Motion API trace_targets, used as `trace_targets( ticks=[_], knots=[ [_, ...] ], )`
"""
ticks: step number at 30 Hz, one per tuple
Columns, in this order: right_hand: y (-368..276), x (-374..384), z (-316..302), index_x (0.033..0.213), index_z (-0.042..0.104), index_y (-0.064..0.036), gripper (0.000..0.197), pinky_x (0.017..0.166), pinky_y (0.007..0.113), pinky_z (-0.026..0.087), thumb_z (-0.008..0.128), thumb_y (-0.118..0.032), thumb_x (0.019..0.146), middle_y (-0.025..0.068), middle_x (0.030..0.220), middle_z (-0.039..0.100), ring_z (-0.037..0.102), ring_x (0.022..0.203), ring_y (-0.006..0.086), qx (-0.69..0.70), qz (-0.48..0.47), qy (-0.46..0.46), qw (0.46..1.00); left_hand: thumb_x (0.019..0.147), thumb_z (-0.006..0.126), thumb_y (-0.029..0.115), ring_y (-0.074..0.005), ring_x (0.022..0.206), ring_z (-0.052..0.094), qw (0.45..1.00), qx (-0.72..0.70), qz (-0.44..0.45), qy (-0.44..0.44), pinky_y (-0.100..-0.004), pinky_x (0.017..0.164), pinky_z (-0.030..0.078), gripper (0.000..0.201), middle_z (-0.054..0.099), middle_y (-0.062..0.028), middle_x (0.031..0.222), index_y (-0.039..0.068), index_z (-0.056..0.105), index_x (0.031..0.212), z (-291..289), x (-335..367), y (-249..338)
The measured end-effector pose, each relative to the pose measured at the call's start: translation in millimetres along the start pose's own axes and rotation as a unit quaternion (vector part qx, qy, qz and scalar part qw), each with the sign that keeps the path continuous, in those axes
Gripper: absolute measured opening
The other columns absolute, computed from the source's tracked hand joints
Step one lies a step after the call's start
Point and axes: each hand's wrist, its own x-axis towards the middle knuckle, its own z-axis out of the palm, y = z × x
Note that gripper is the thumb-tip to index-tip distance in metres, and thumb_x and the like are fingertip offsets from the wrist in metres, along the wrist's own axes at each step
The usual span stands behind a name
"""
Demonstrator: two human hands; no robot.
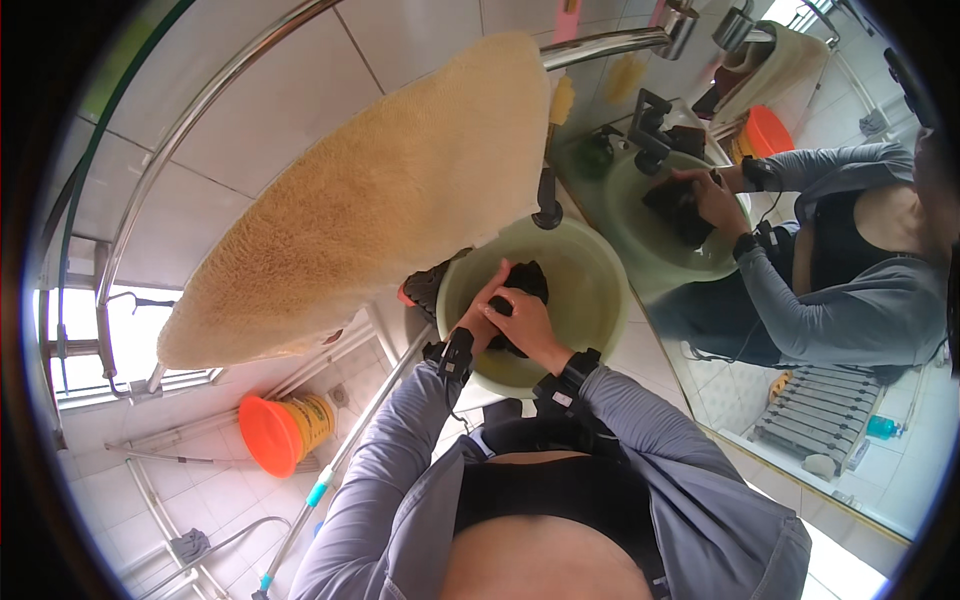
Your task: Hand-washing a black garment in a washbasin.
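A soft-looking black item (527, 281) is in my hands over a pale green basin (613, 300); whether it is cloth or a shoe I cannot tell. My left hand (484, 306) grips its left side, with part of the fingers hidden. Across its near side, my right hand (530, 322) is closed on it, close against the left hand. The mirror at the right shows both hands around the same black item. Water-like liquid seems to lie in the basin. Just left of the rim rests a dark shoe (425, 291) with a red patch.
A beige towel (370, 200) hangs from a metal rail (230, 75) above the basin's left side. The dark faucet (547, 195) stands behind the basin. A large mirror (870, 400) fills the right. On the floor are an orange bucket (268, 437) and a long pole (345, 455).
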Motion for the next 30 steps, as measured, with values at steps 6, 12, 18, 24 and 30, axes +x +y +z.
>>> trace_targets(
  ticks=[6, 12, 18, 24, 30],
  knots=[
    [14, 12, -4, 0.089, 0.062, -0.0029, 0.026, 0.063, 0.041, 0.047, 0.061, -0.028, 0.081, 0.0177, 0.08, 0.062, 0.06, 0.072, 0.0362, -0.092, 0.006, 0.047, 0.995, 0.08, 0.06, 0.011, -0.0279, 0.092, 0.059, 0.928, 0.328, 0.161, -0.074, -0.0327, 0.078, 0.047, 0.047, 0.058, -0.0149, 0.108, 0.004, 0.044, 0.124, -2, -7, 1],
    [100, 35, -11, 0.099, 0.061, -0.0065, 0.033, 0.065, 0.044, 0.047, 0.055, -0.036, 0.086, 0.0193, 0.083, 0.062, 0.059, 0.072, 0.038, -0.201, 0.049, 0.04, 0.978, 0.075, 0.064, 0.014, -0.0327, 0.094, 0.058, 0.945, -0.064, -0.267, 0.176, -0.0363, 0.08, 0.047, 0.054, 0.057, -0.0205, 0.104, 0.0, 0.044, 0.122, 36, 9, 48],
    [88, 49, -26, 0.119, 0.05, -0.0095, 0.051, 0.077, 0.046, 0.046, 0.061, -0.041, 0.081, 0.0209, 0.105, 0.053, 0.054, 0.092, 0.042, -0.196, 0.123, -0.014, 0.973, 0.072, 0.07, 0.031, -0.0369, 0.096, 0.057, 0.953, 0.147, -0.211, 0.16, -0.0401, 0.083, 0.048, 0.074, 0.05, -0.0266, 0.114, 0.005, 0.036, 0.132, -19, 1, -17],
    [101, 34, 2, 0.121, 0.046, -0.0102, 0.051, 0.086, 0.049, 0.043, 0.063, -0.034, 0.078, 0.0206, 0.121, 0.04, 0.042, 0.11, 0.046, -0.38, 0.103, -0.161, 0.905, 0.074, 0.067, 0.028, -0.0487, 0.105, 0.049, 0.838, 0.497, -0.226, -0.01, -0.0466, 0.09, 0.044, 0.07, 0.041, -0.0347, 0.12, 0.018, 0.035, 0.135, -15, 12, -59],
    [155, 49, 9, 0.105, 0.054, -0.009, 0.029, 0.077, 0.043, 0.047, 0.061, -0.024, 0.081, 0.0172, 0.107, 0.05, 0.054, 0.095, 0.0383, -0.302, 0.071, -0.069, 0.948, 0.082, 0.061, 0.027, -0.0359, 0.107, 0.052, 0.907, 0.364, -0.207, -0.045, -0.0424, 0.09, 0.044, 0.061, 0.048, -0.023, 0.12, 0.02, 0.034, 0.136, -23, 36, -73]
  ],
)
